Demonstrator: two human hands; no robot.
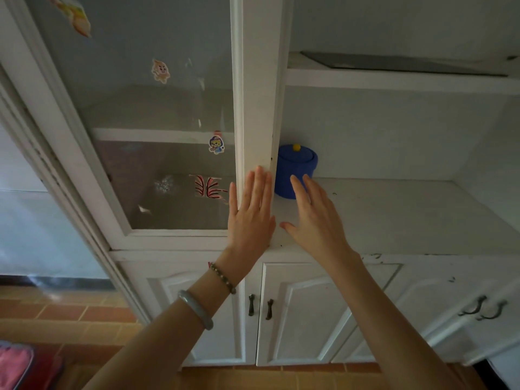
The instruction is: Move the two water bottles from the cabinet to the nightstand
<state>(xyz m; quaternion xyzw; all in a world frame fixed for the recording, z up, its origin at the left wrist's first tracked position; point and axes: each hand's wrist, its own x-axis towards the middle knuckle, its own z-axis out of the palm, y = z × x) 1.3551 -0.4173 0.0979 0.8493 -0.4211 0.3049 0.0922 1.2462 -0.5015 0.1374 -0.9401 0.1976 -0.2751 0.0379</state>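
Observation:
A white cabinet [260,80] fills the view, with a glass door [157,153] on the left and an open shelf [394,212] on the right. No water bottle shows anywhere. My left hand [250,212] lies flat, fingers spread, against the door's right frame edge. My right hand [315,218] hovers open just right of it, over the front of the open shelf, holding nothing. Behind the glass I can make out only dim shelves.
A blue lidded pot [295,167] with a yellow knob stands at the shelf's left, just behind my right fingertips. A dark flat board [399,63] lies on the upper shelf. Lower doors with dark handles [260,306] sit below. Stickers dot the glass.

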